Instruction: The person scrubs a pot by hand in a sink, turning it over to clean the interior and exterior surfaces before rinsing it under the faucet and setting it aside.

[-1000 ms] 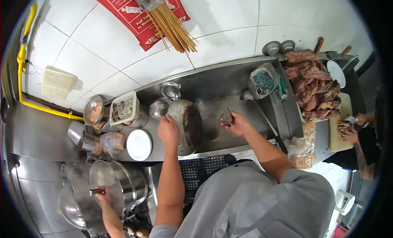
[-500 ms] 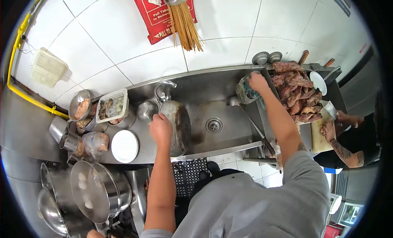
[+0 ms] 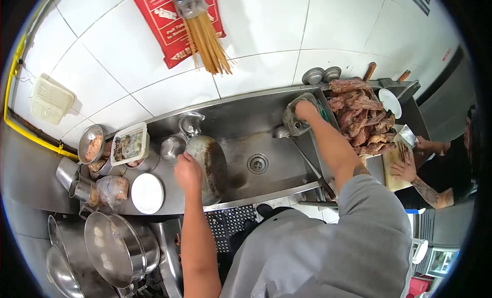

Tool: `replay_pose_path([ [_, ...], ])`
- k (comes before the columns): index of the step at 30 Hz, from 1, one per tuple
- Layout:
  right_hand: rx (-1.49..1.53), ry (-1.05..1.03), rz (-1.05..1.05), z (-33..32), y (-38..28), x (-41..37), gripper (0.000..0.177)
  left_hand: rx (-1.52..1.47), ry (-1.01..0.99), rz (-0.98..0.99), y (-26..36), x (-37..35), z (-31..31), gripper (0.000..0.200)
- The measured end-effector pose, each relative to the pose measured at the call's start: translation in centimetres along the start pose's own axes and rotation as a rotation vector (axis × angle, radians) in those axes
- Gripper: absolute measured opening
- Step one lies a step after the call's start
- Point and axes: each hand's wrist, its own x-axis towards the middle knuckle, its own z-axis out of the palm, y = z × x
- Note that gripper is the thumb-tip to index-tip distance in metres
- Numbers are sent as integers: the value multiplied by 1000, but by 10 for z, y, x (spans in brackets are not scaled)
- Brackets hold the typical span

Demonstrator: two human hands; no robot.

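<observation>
My left hand (image 3: 188,172) is closed on the near-left edge of a large metal pot (image 3: 207,170), which lies tilted at the left of the sink with brown scorch marks on its side. My right hand (image 3: 306,111) reaches into a clear plastic container (image 3: 293,124) in the sink's far right corner; its fingers are hidden inside. Something green shows beside that container. A long-handled ladle (image 3: 281,132) leans in the sink (image 3: 241,187) just below it, its handle resting across the right edge.
Left of the sink are a white basket (image 3: 144,144), a stack of white plates (image 3: 147,194) and a bagged item (image 3: 113,190). Steaming pots (image 3: 138,246) stand lower left. At right, a meat pile (image 3: 364,113) sits near a co-worker's hands (image 3: 405,170) with a cleaver (image 3: 408,136).
The view has shifted, so the scene sits further left. My right hand has gone deeper into the plastic container. My left hand keeps its hold on the pot.
</observation>
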Motion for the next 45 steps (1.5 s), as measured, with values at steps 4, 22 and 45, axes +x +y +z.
replay_pose_path([
  [4,163,66,37,-51,10,-37,24,22,16,2,-3,-4,0,37],
  [22,854,-76,-377,25,-177,-119,34,8,2,-9,0,0,0,41],
  [45,1266,448,-743,66,-318,-118,39,28,-34,-73,7,2,3,41],
])
